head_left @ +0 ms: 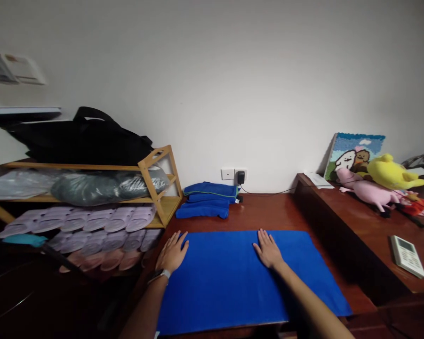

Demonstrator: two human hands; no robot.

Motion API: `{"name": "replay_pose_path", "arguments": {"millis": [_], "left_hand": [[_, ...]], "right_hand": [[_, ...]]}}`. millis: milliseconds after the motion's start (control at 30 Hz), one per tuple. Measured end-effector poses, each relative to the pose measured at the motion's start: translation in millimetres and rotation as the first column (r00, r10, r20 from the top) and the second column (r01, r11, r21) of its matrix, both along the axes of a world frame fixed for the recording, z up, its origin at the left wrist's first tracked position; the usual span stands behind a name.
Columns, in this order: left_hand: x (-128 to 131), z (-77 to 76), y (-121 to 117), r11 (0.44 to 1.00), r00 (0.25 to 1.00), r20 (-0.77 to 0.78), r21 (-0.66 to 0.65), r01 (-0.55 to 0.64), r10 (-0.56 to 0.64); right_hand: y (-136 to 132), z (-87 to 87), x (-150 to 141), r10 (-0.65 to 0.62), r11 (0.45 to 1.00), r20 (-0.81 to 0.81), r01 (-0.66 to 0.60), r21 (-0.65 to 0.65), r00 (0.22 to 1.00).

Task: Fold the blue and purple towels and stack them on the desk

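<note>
A blue cloth [226,278] lies spread out over the reddish-brown wooden table. My left hand [172,252] rests flat on its far left corner, partly over the edge, fingers apart; a watch is on that wrist. Near the cloth's far edge, right of the middle, my right hand [268,249] lies palm down with fingers stretched out. Neither hand grips anything. Behind the spread cloth, against the wall, sits a pile of folded blue cloths [208,200], one with a green edge.
On the left stands a wooden rack [167,188] with lilac slippers [115,219], plastic-wrapped items and a black bag [88,139]. A charger [241,177] is plugged into the wall. The raised desk at right holds plush toys [370,188], a picture [356,153] and a calculator [407,255].
</note>
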State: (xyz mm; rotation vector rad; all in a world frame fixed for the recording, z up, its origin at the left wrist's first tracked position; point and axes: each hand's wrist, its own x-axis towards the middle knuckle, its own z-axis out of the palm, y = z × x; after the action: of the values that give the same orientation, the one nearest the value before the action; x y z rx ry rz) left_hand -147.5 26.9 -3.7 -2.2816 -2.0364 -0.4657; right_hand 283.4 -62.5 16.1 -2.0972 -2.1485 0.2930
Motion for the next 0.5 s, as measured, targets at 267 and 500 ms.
{"name": "replay_pose_path", "arguments": {"millis": [267, 500], "left_hand": [[-5, -5.4, 7, 0.999, 1.0, 0.008, 0.033, 0.016, -0.016], [-3, -2.1, 6, 1.0, 0.999, -0.054, 0.005, 0.007, -0.006]], "right_hand": [[-17, -31.1, 154, -0.258, 0.966, 0.059, 0.258, -0.004, 0.964], [-23, -45.5, 213, -0.35, 0.937, 0.034, 0.35, 0.003, 0.936]]}}
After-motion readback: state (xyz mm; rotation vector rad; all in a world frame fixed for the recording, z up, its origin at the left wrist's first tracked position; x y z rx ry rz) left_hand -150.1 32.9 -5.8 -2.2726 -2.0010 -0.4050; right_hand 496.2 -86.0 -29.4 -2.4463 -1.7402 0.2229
